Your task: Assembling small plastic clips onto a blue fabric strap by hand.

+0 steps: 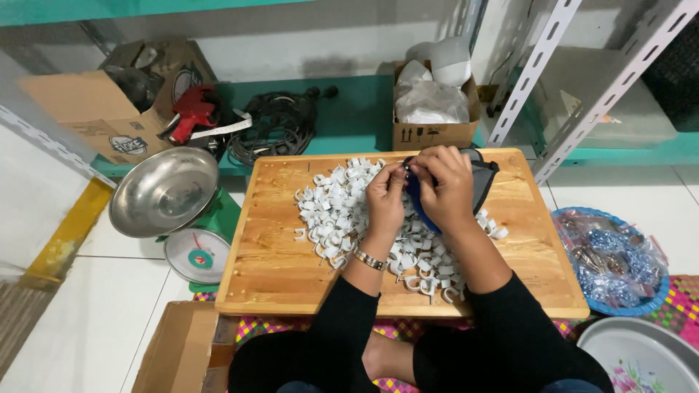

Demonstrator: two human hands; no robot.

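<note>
At far left an open brown cardboard box [102,102] bears a round dark label, above a green kitchen scale [191,240] with a steel bowl. On the wooden board [277,255] lies a heap of white cable clips [335,211]. The left hand [384,195] pinches a small piece; the right hand [444,185] is closed on a blue pouch [419,200] above the heap, apparently mid-sorting; steady fingertip control seems needed. Behind stands a small brown carton [435,135] with dark printed symbols.
</note>
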